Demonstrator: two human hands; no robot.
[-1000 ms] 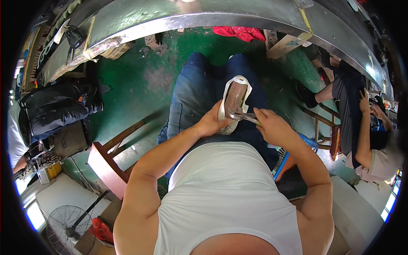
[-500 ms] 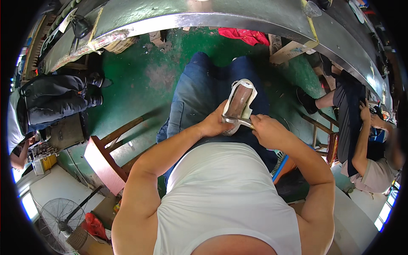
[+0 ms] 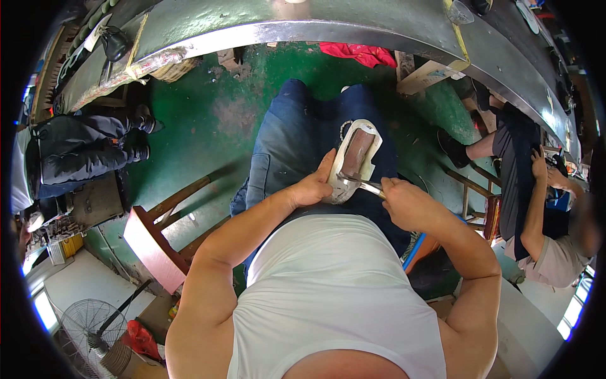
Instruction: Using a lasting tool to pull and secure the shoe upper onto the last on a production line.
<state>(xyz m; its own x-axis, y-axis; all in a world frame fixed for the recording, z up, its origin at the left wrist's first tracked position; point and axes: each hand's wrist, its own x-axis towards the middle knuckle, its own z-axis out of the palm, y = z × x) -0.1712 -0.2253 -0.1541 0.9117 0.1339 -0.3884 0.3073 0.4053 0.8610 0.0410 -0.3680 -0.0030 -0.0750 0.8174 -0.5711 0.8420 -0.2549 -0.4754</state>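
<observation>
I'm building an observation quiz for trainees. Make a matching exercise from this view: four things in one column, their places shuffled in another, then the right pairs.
Things
1. Silvery metal hand tool
2. White shoe-shaped piece with a brown panel
3. Long metal-edged bench
4. Round wire-caged fan

Places
A. Lower left of the picture
B. Held by the left hand
C. Across the top of the picture
D. Gripped by the right hand

Pairs: 1-D; 2-B; 3-C; 4-A

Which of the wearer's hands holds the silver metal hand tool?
The right hand: it grips the silver metal hand tool by one end. The left hand instead holds the white, shoe-shaped piece with a long brown panel.
</observation>
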